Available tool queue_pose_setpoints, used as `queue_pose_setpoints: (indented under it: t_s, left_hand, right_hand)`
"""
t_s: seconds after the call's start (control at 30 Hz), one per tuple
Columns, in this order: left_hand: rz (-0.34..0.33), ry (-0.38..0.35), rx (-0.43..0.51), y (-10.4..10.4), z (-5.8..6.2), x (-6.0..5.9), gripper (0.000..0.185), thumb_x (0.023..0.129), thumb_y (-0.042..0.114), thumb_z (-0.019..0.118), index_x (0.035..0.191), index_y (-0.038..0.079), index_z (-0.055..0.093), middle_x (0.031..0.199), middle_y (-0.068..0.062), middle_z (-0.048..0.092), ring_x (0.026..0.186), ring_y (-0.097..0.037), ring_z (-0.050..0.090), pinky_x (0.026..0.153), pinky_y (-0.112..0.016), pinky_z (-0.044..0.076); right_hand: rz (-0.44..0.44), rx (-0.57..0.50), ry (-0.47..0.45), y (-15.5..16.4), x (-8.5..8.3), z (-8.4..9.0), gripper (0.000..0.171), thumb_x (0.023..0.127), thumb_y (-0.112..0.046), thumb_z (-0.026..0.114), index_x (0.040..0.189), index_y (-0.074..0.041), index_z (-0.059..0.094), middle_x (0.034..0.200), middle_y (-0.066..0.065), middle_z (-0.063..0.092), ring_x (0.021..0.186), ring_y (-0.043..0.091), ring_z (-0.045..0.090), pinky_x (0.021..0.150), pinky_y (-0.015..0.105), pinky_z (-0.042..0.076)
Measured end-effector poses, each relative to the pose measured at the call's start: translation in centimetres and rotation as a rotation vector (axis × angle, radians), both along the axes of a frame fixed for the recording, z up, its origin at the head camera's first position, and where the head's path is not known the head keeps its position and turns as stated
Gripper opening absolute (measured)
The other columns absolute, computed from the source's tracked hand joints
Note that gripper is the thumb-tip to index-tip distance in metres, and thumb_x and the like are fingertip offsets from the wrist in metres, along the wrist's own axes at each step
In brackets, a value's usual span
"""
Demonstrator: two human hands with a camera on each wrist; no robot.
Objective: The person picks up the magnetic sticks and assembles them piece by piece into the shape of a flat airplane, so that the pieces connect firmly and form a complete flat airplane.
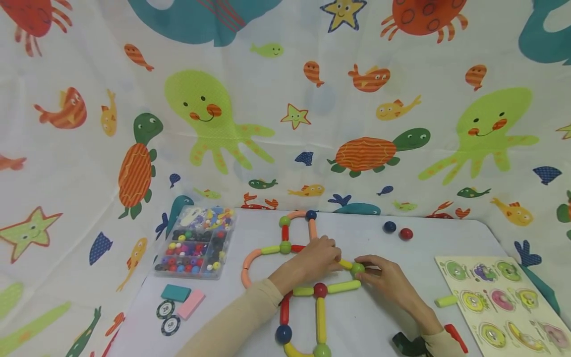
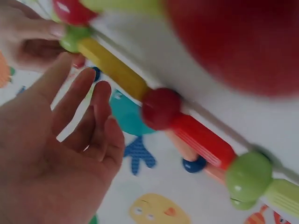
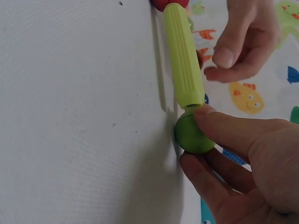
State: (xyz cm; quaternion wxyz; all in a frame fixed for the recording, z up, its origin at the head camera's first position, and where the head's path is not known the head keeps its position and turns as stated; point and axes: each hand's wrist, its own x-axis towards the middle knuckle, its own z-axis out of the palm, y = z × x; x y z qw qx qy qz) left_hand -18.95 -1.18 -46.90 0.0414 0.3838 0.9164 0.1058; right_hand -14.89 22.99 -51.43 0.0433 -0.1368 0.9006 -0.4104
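On the white table lies a figure of coloured sticks and balls. My right hand (image 1: 388,280) pinches a green ball (image 3: 194,134) between thumb and fingers, at the end of a yellow stick (image 2: 114,67). That stick's other end meets a dark red ball (image 2: 161,108). Over the figure, my left hand (image 1: 314,260) hovers beside the yellow stick, its fingers loosely bent and holding nothing in the left wrist view. A lime stick (image 1: 343,286) reaches from a red ball (image 1: 320,290) toward the pinched ball; the right wrist view shows its free end close to that ball.
A divided clear box (image 1: 196,243) of beads stands at the back left, near teal and pink blocks (image 1: 191,303) and two round chips (image 1: 171,325). Blue and red balls (image 1: 406,234) lie at the back right. A fruit board (image 1: 501,300) and a loose lime stick (image 1: 446,301) are on the right.
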Motion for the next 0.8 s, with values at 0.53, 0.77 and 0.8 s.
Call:
queue_pose_setpoints:
  t_s: [0.53,0.77,0.8]
  left_hand:
    - [0.021,-0.102,-0.071,0.5,-0.6,2.8,0.034,0.095,0.037,0.071,0.07,0.015,0.065,0.048,0.007,0.041,0.047,-0.008,0.046,0.056,-0.019,0.034]
    - [0.057,-0.112,-0.09,0.5,-0.8,2.6,0.039,0.096,0.039,0.07,0.067,0.016,0.059,0.048,0.005,0.039,0.046,-0.01,0.044,0.054,-0.02,0.033]
    - [0.062,-0.112,-0.095,0.5,-0.8,2.6,0.039,0.096,0.039,0.069,0.067,0.015,0.059,0.048,0.004,0.039,0.046,-0.01,0.044,0.054,-0.02,0.033]
  right_hand:
    - [0.002,-0.009,-0.005,0.1,0.0,0.0,0.041,0.089,-0.019,0.079,0.127,-0.01,0.068,0.126,0.008,0.069,0.116,0.026,0.067,0.094,0.035,0.056]
    - [0.021,-0.02,0.003,0.2,0.0,0.1,0.04,0.089,-0.018,0.078,0.127,-0.01,0.068,0.126,0.008,0.069,0.115,0.026,0.067,0.093,0.034,0.056]
    - [0.021,-0.022,-0.001,0.2,0.0,0.1,0.04,0.089,-0.018,0.078,0.127,-0.01,0.068,0.126,0.008,0.069,0.115,0.026,0.067,0.094,0.035,0.056]
